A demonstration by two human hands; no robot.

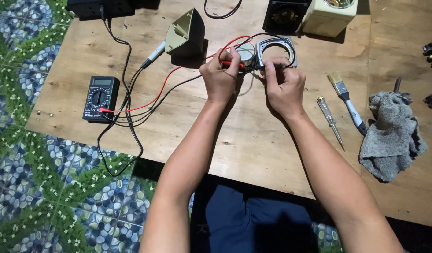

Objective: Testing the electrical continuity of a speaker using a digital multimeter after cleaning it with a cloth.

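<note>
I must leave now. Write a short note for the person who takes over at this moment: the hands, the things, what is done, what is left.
Left hand: holds the red probe against the small round metal part.
Right hand: holds the black probe at the grey square frame.
Both leads run left to the black multimeter on the wooden board.
Screwdriver, paintbrush and grey rag lie to the right, untouched.
Done: probes placed on the part.
Left: the meter's display cannot be read from here.

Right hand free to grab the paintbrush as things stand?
Probably not right away. The right hand is pinching the black probe at the small grey part. The paintbrush lies on the board just to its right, with nothing between them, so the path is open once it lets go.
</note>
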